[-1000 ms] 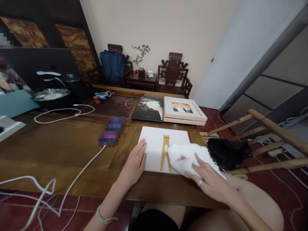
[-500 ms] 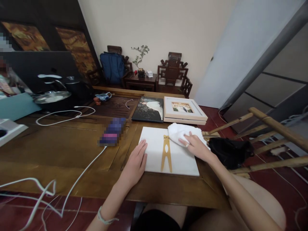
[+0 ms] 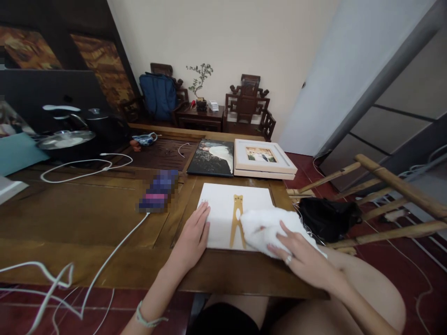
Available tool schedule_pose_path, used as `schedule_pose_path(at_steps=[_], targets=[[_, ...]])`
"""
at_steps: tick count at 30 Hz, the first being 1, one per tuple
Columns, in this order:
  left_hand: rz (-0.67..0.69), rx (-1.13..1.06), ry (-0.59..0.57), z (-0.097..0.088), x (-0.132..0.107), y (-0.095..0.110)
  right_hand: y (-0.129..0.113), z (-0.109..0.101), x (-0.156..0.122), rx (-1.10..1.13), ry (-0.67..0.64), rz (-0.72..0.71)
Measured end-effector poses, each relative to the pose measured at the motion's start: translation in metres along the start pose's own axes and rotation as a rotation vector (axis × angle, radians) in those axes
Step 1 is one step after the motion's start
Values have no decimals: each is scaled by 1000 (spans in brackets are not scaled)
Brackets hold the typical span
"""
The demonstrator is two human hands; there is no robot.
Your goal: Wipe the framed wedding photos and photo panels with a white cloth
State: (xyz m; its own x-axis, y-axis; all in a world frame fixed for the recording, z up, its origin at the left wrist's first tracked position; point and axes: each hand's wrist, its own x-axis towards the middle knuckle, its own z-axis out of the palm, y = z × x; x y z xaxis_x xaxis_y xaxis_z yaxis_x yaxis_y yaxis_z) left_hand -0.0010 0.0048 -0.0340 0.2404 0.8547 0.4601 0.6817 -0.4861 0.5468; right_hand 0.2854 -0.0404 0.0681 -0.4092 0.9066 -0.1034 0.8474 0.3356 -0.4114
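Observation:
A white panel [image 3: 220,223] with a long-legged tan bear figure [image 3: 238,204] lies flat at the table's front edge. Resting on its left edge is my left hand [image 3: 192,235], fingers stretched out flat. My right hand [image 3: 296,251], with a ring on one finger, grips a white cloth [image 3: 268,225] and presses it over the panel's lower right corner. The cloth hides that corner and part of the bear's right leg.
Behind the panel lie a dark framed picture [image 3: 213,158] and a pale wooden photo frame [image 3: 265,158]. A phone [image 3: 159,190] with a white cable lies to the left. A pan [image 3: 66,142] and kettle [image 3: 104,128] stand further left. A bamboo chair [image 3: 394,186] is at right.
My right hand has moved the cloth from the panel's upper right down toward its lower right corner. My left hand stays on the left edge. The view has shifted slightly.

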Motion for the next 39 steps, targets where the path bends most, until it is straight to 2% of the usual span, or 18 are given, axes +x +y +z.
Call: schedule_pose_path(at_steps=[7, 11, 13, 16, 19, 24, 26, 28, 30, 32, 39], targets=[[4, 11, -19, -2, -1, 2, 31, -33, 109, 47, 113, -26], [-4, 19, -30, -3, 0, 2, 41, -41, 143, 44, 137, -20], [-1, 24, -22, -3, 0, 2, 39, -38, 142, 33, 161, -21], [9, 30, -7, -1, 0, 1, 30, -26, 120, 12, 190, -30], [21, 33, 2, 0, 0, 0, 20, -11, 79, -6, 179, -28], [35, 37, 10, 0, -1, 0, 1, 13, -5, -49, 73, 5], [37, 38, 10, 0, 0, 0, -7, 16, -29, -67, 15, -9], [40, 40, 8, 0, 0, -1, -12, 14, -39, -74, -21, -35], [42, 44, 5, 0, 0, -1, -11, 10, -35, -68, -28, -49], [36, 48, 3, 0, 0, -2, -5, 4, -17, -55, -13, -41], [21, 44, -5, -1, -2, -2, 33, -17, 96, -45, 164, -47]])
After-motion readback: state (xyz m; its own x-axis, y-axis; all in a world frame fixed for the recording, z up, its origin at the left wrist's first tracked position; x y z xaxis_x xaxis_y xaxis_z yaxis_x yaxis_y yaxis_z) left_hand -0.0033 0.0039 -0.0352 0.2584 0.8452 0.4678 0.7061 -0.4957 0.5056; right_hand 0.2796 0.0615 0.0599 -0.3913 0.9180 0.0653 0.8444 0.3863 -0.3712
